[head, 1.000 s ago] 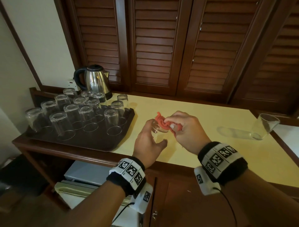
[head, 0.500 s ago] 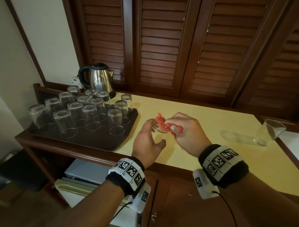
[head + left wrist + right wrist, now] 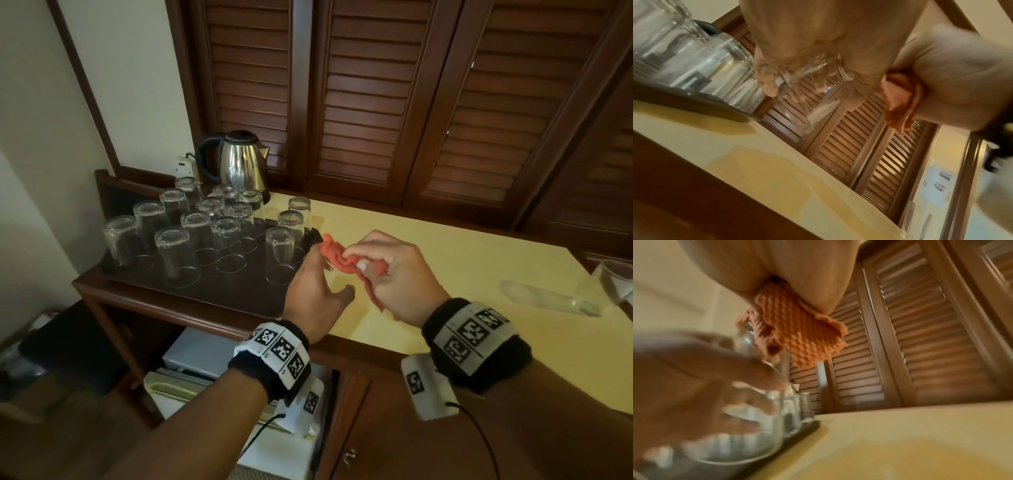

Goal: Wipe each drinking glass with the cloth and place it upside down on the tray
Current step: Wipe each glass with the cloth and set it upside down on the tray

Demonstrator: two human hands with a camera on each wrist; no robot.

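The left hand (image 3: 313,294) has its grip curled around a drinking glass (image 3: 813,91) above the yellow worktop (image 3: 462,281). The right hand (image 3: 394,274) grips the orange cloth (image 3: 337,257) bunched against it. Farther left, upturned glasses (image 3: 178,257) stand on the dark tray (image 3: 219,294).

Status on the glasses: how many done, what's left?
Mostly done: over a dozen glasses stand inverted on the tray. In hand: left hand holds one glass while right hand works the orange cloth. Left: one glass at the counter's right end.
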